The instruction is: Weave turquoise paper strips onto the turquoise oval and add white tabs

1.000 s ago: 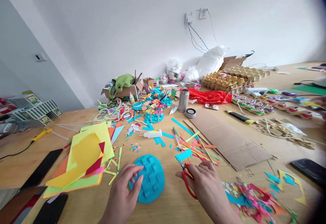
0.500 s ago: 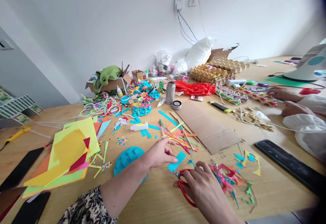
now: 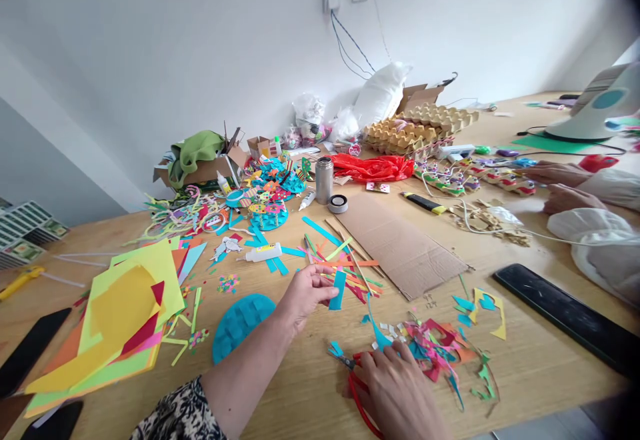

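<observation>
Between thumb and fingers, my left hand [image 3: 313,293] pinches a blue paper strip [image 3: 338,290], held above the table. My right hand [image 3: 395,393] is wrapped round red-handled scissors [image 3: 361,400]. At the blade tips is a small blue paper piece [image 3: 335,348]; I cannot tell whether it touches them. Just past my right fingers lies a pointed blue paper scrap [image 3: 381,337], beside a pile of pink and coloured cuttings [image 3: 435,347]. A round blue disc with raised paper bits [image 3: 240,323] lies left of my left forearm, which partly covers its edge.
Coloured paper sheets [image 3: 105,320] are stacked on the left. Beyond my hands lie a glue bottle [image 3: 264,252], paper strips [image 3: 345,267], a metal flask [image 3: 324,181] and a cardboard sheet [image 3: 395,247]. On the right are a black phone [image 3: 555,317] and another person's hands [image 3: 570,197].
The blue strip has been lifted from near the table and turned more upright in my left hand. A small blue piece now shows at the scissor tips, and the scissors are farther from the strip.
</observation>
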Demonstrator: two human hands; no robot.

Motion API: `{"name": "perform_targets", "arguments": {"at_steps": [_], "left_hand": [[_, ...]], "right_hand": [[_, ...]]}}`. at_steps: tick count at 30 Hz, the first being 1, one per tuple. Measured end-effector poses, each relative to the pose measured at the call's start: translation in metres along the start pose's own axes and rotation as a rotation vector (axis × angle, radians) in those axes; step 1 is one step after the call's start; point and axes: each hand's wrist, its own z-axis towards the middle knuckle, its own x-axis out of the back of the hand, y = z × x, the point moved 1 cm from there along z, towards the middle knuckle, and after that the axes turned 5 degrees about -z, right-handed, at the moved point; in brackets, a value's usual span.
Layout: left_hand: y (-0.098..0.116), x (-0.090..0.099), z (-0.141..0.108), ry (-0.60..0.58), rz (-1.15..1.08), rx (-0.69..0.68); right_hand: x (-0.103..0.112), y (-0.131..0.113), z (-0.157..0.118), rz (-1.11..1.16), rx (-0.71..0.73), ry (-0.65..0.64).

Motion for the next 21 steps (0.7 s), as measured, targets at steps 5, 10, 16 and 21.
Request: {"name": "perform_targets", "arguments": {"at_steps": [5, 10, 16, 21], "left_hand": [[-0.004, -0.003, 0.003, 0.023, -0.050, 0.013], [-0.007, -0.009, 0.001, 0.033, -0.041, 0.005], [-0.013, -0.013, 0.003, 0.027, 0.033, -0.048], [-0.025, -0.012, 0.005, 0.020, 0.115, -0.073]], "right_hand": [[0.006, -0.004, -0.004, -0.004, -0.109, -0.020], [0.009, 0.007, -0.014, 0.008, -0.207, -0.035], [0.007, 0.024, -0.034, 0.077, -0.218, 0.018], [0.004, 0.029, -0.043, 0.088, -0.193, 0.141]]}}
